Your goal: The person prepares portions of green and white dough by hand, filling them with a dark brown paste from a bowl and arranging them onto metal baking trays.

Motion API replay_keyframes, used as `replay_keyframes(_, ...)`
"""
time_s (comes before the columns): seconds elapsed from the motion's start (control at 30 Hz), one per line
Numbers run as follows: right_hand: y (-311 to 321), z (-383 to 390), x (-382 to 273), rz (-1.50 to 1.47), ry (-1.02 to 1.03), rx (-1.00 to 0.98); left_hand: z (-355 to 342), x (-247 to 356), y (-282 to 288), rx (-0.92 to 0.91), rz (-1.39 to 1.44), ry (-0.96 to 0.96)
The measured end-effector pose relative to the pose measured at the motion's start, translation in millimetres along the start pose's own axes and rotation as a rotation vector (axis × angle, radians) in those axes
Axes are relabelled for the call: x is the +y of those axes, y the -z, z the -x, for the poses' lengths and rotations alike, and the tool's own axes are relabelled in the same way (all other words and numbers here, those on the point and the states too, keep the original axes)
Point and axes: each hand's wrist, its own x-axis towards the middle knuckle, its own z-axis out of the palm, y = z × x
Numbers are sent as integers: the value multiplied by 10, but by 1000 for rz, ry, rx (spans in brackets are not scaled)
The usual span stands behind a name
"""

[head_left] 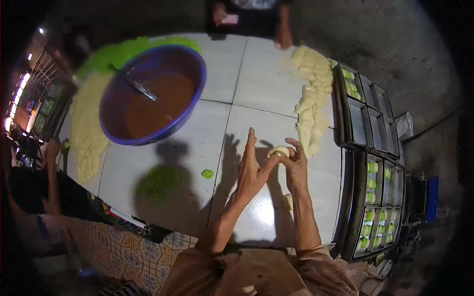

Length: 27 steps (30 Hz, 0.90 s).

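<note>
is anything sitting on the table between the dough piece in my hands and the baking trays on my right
Nothing visible does. The dough piece sits between the left hand and right hand; only bare table lies toward the baking trays.

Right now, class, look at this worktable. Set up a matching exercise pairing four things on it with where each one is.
Things:
1. blue bowl
2. pale dough ball
3. small green lump
4. baking trays

Places:
A. along the table's right edge
B. between the fingertips of both hands
C. far left part of the table, holding brown filling
D. alone on the tabletop, left of the left hand

Pairs: 1-C, 2-B, 3-D, 4-A
</note>
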Motion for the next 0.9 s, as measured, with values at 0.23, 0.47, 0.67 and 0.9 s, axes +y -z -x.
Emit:
replay_keyframes(0.23, -479, -104, -2, -724, -202, -165, -401, 47, -122, -91, 186, 37)
replay_keyframes(0.47, -655, -469, 51, -1098, -299, 40, -648, -66, -230, -237, 275, 573)
replay_keyframes(0.67, -692, -886, 335, -873, -272, 151, -422, -437, -119, -439, 376, 662)
replay_keyframes(0.9, -868, -1274, 331, -916, -204, -137, 222, -551, 831, -549, 546, 668)
